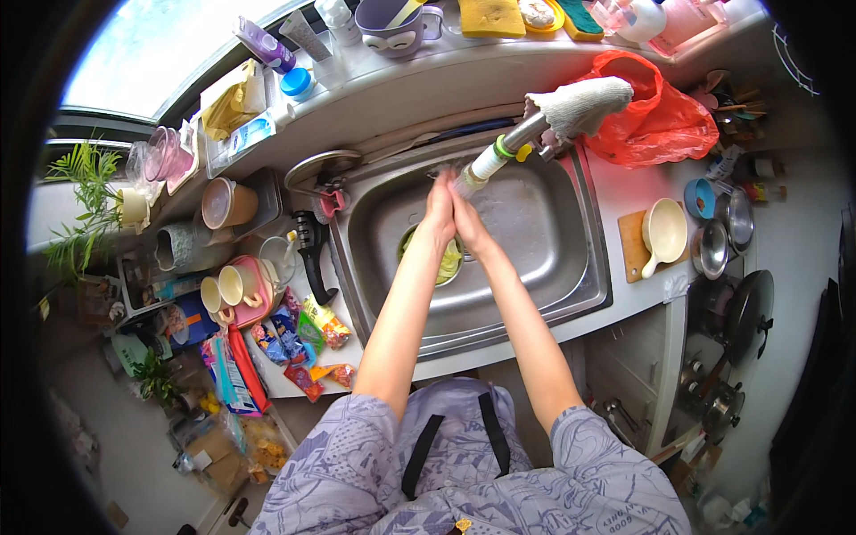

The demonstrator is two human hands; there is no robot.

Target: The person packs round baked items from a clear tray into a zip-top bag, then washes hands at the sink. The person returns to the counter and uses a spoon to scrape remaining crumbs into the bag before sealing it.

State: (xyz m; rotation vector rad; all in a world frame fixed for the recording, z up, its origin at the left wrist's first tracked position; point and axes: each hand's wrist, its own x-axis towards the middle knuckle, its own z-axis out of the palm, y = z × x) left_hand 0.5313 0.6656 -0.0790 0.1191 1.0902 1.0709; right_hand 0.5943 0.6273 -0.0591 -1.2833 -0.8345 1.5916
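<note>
My left hand [439, 204] and my right hand [467, 221] meet palm to palm over the stainless steel sink [535, 267]. Their fingers point away from me, right at the outlet of the faucet [483, 164], where water seems to be spraying. Nothing shows in either hand, though the space between the palms is hidden. Below them in the sink stands a bowl with pale green leafy vegetable pieces [449, 262], partly covered by my left wrist. A whitish cloth [580, 105] is draped over the upper faucet.
To the right are a red plastic bag [659, 120] and a cream ladle-shaped bowl [665, 229] on a wooden board [632, 241]. Left of the sink lie a black knife sharpener [310, 254], cream mugs [239, 285] and several snack packets [289, 340]. A purple mug [394, 33] stands on the sill.
</note>
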